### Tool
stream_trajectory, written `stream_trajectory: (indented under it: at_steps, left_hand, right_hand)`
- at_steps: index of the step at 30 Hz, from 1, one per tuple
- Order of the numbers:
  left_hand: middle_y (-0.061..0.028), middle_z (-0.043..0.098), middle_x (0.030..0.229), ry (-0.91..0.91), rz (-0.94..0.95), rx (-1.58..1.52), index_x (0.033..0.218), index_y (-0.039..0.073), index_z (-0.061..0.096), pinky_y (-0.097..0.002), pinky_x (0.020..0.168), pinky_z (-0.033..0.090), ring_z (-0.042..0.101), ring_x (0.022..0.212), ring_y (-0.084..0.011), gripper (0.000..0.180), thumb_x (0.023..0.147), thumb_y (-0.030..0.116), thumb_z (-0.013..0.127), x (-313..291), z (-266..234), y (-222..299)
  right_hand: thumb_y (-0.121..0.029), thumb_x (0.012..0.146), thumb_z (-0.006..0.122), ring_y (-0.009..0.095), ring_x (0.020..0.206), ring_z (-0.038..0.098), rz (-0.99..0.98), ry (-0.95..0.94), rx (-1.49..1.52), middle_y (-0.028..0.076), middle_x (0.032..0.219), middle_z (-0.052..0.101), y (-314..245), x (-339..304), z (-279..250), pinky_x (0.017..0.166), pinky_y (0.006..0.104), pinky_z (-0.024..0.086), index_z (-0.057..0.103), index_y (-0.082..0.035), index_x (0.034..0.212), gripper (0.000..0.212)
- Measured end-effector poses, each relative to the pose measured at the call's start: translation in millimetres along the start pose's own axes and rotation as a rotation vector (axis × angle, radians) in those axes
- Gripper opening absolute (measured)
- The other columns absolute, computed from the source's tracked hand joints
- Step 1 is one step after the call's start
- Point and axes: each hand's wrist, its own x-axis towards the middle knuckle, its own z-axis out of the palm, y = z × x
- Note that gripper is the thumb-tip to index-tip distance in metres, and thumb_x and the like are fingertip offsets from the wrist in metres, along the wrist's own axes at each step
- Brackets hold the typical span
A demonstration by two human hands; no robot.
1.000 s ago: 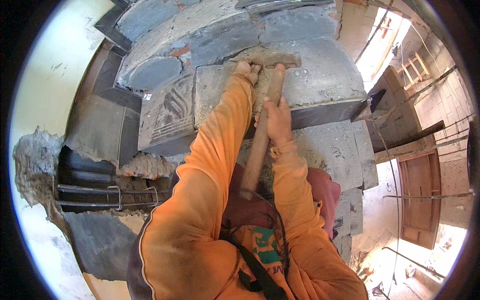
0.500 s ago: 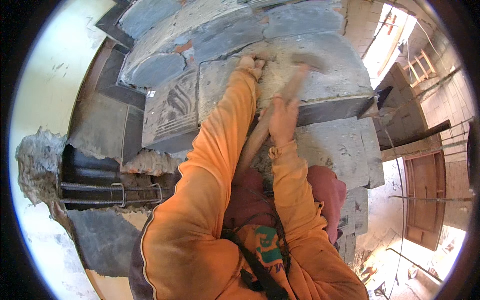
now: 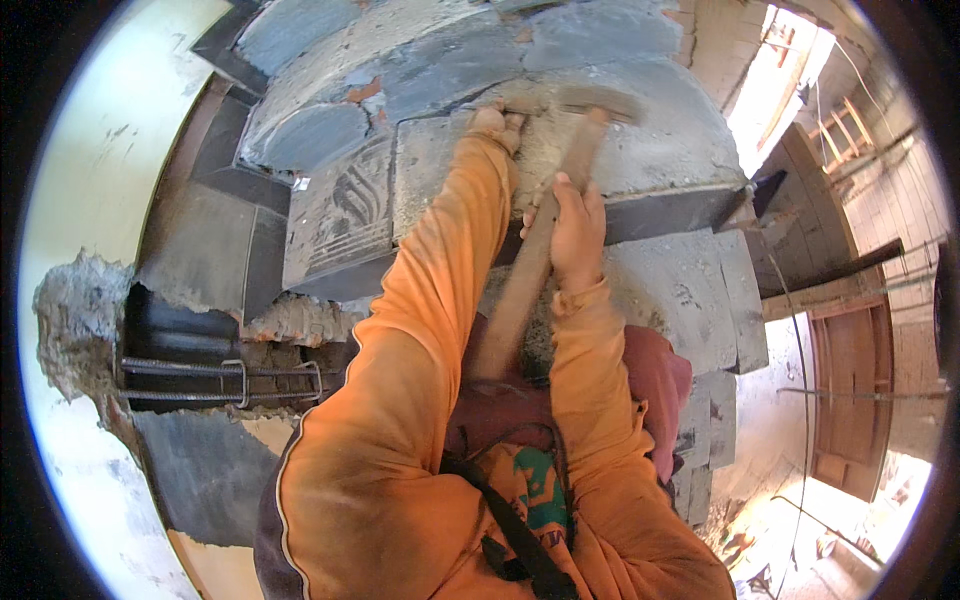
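My right hand (image 3: 578, 235) is wrapped round the long wooden handle of a hammer (image 3: 537, 255). The hammer's head is smeared by motion above the stone step, close to the right end of a short chisel (image 3: 524, 104). That chisel lies roughly level in the closed fingers of my left hand (image 3: 495, 125), near the back of the step, and its tip is hidden. Beneath both hands is a dusty grey stone step (image 3: 660, 150), with a dark front edge. The handle's lower end reaches back between my forearms.
More grey slabs (image 3: 450, 75) rise behind, with bits of red brick showing at broken joints. On the left, a broken wall opening (image 3: 190, 340) exposes steel bars (image 3: 200, 374). Lower steps (image 3: 690, 290) lie to the right, beyond them a wooden door (image 3: 850, 395) and hanging wires.
The hammer's head has shifted slightly left and away from me, nearer the chisel. My right hand has moved a little to the right; my left hand stays almost in place.
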Motion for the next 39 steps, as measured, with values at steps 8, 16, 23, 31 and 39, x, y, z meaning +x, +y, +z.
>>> stream_trajectory:
  at_steps: [8, 16, 23, 31, 39]
  left_hand:
    - [-0.0144, 0.051, 0.121, -0.040, -0.195, -0.618, 0.120, 0.000, 0.050, -0.0353, 0.098, 0.044, 0.054, 0.108, -0.0284, 0.029, 0.092, -0.003, 0.041, 24, -4, -3]
    - [-0.0175, 0.060, 0.112, -0.011, 0.037, -0.126, 0.120, -0.001, 0.052, -0.0349, 0.090, 0.047, 0.060, 0.099, -0.0269, 0.034, 0.087, 0.005, 0.048, 1, 0, 8]
    - [-0.0204, 0.042, 0.139, 0.036, 0.697, 0.937, 0.127, 0.003, 0.051, -0.0397, 0.109, 0.030, 0.038, 0.128, -0.0378, 0.054, 0.073, 0.003, 0.057, -40, -22, 9]
    - [-0.0139, 0.029, 0.149, -0.144, 0.674, 1.043, 0.140, 0.009, 0.036, -0.0427, 0.113, 0.022, 0.022, 0.138, -0.0371, 0.070, 0.075, 0.008, 0.060, -31, -39, -16]
    - [-0.0080, 0.029, 0.150, -0.164, 0.613, 1.207, 0.138, 0.015, 0.041, -0.0480, 0.113, 0.020, 0.020, 0.140, -0.0324, 0.068, 0.073, 0.011, 0.062, -45, -30, -3]
  right_hand:
    - [-0.021, 0.093, 0.049, 0.020, 0.052, 0.057, 0.170, -0.087, 0.110, 0.010, 0.072, 0.053, 11, 7, -16, 0.043, 0.0328, 0.048, 0.043, 0.001, 0.098, 0.023]
    - [-0.023, 0.093, 0.050, 0.017, 0.049, 0.055, 0.057, -0.062, -0.424, 0.008, 0.070, 0.053, -15, 11, -3, 0.044, 0.0318, 0.045, 0.045, -0.001, 0.094, 0.023]
    - [-0.023, 0.092, 0.050, 0.019, 0.050, 0.058, -0.111, -0.085, -0.740, 0.009, 0.068, 0.055, -45, 14, 1, 0.047, 0.0322, 0.046, 0.042, 0.001, 0.097, 0.026]
    - [-0.025, 0.092, 0.051, 0.024, 0.053, 0.059, -0.066, -0.190, -0.794, 0.015, 0.069, 0.056, -57, 18, -5, 0.051, 0.0359, 0.046, 0.045, 0.004, 0.097, 0.030]
    - [-0.027, 0.095, 0.049, 0.017, 0.051, 0.055, -0.030, -0.248, -0.950, 0.007, 0.070, 0.053, -55, 18, 1, 0.047, 0.0306, 0.045, 0.048, 0.001, 0.098, 0.028]
